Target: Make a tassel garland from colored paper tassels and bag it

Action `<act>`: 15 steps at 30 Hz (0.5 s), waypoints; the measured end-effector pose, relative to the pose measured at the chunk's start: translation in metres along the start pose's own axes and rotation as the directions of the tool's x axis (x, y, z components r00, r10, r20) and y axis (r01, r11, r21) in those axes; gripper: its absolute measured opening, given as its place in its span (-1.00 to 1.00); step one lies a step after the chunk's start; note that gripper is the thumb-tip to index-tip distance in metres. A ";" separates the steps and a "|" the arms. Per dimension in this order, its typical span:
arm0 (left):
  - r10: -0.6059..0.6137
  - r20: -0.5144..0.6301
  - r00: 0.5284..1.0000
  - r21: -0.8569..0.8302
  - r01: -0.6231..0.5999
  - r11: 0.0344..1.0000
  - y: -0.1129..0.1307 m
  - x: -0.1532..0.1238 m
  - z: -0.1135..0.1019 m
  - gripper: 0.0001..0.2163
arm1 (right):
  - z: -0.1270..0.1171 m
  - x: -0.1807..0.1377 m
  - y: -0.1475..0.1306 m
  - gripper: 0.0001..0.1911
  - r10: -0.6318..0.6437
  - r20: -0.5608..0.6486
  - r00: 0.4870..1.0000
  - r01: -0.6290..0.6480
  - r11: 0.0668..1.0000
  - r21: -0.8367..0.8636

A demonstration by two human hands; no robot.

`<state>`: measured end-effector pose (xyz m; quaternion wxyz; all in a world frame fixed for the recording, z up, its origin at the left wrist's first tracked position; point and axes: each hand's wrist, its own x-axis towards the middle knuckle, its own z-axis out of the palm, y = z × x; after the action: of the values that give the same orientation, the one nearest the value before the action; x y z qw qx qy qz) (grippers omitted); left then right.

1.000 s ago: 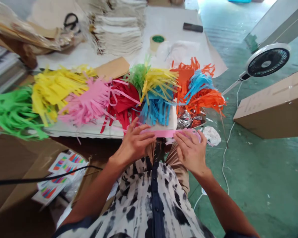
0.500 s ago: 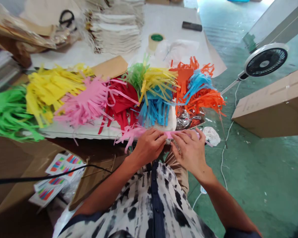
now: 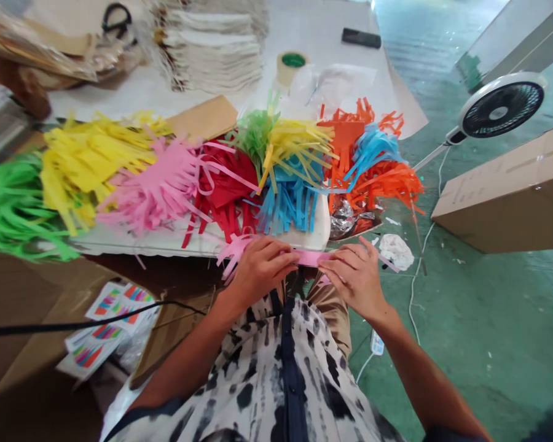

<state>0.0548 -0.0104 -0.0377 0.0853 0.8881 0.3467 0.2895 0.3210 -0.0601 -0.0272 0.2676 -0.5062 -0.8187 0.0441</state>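
Observation:
A pink fringed paper strip (image 3: 308, 257) stretches between my two hands at the near edge of the table. My left hand (image 3: 261, 270) is closed on it, with loose pink fringe (image 3: 233, 248) sticking out to the left of the fingers. My right hand (image 3: 356, 276) pinches the strip's right part. Just beyond lie piles of cut paper fringe: green (image 3: 13, 212), yellow (image 3: 87, 156), pink (image 3: 159, 187), red (image 3: 223, 187), blue (image 3: 288, 196) and orange (image 3: 380, 175).
On the white table (image 3: 166, 242) lie a tape roll (image 3: 290, 64), stacked cloth bags (image 3: 216, 52), scissors (image 3: 115, 18) and a black bar (image 3: 360, 38). A fan (image 3: 500, 110) and a cardboard box (image 3: 511, 190) stand on the green floor at right. Colour-printed cards (image 3: 104, 325) lie below left.
My left hand slid right along the pink strip toward my right hand, so pink fringe now sticks out on its left. The view shifted slightly.

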 end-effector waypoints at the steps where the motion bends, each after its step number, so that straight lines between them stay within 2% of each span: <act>1: 0.016 0.001 1.000 -0.018 -0.016 1.000 -0.002 0.001 -0.002 -0.84 | 0.000 0.000 0.001 -0.87 0.006 -0.002 1.000 -0.006 1.000 0.008; 4: 0.086 -0.010 0.996 -0.038 -0.086 0.996 -0.004 0.004 -0.004 -0.88 | -0.001 0.000 0.002 -0.86 -0.008 0.008 1.000 0.008 1.000 -0.022; 7: 0.091 -0.034 0.995 -0.027 -0.092 0.995 -0.001 0.003 -0.004 -0.90 | 0.001 -0.002 0.001 -0.81 -0.038 0.010 0.999 0.038 0.998 -0.057; 11: 0.028 -0.042 0.999 -0.042 -0.030 0.999 0.002 -0.001 -0.003 -0.94 | 0.001 -0.003 0.000 -0.85 0.019 -0.018 1.000 -0.019 1.000 -0.003; 15: -0.098 -0.043 0.994 -0.087 0.094 0.992 0.002 -0.004 -0.003 -0.92 | -0.004 0.002 -0.002 -0.87 0.127 0.005 0.992 -0.128 0.991 0.044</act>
<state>0.0521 -0.0145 -0.0362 0.1285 0.8589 0.3784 0.3202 0.3206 -0.0597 -0.0225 0.2744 -0.5514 -0.7838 0.0797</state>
